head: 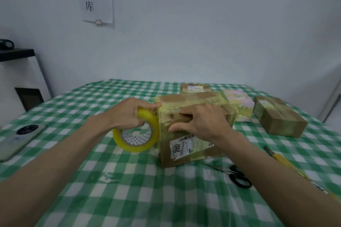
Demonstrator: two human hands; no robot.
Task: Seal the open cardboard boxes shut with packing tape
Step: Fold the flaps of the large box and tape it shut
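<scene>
A brown cardboard box point(186, 145), wrapped in yellowish tape and bearing a white shipping label, stands in the middle of the green checked table point(129, 180). My left hand point(127, 112) grips a roll of yellow packing tape point(136, 140) held against the box's left side, fingers through the core and thumb on the box's top corner. My right hand point(199, 120) lies on the near top edge of the box, fingers spread and pressing the tape down.
Black-handled scissors point(238, 176) and a yellow utility knife point(284, 160) lie to the right of the box. A phone point(20, 136) lies at the left. Behind stand a small taped box point(195, 87), a pink-and-yellow parcel point(238, 103) and a brown taped box point(278, 116).
</scene>
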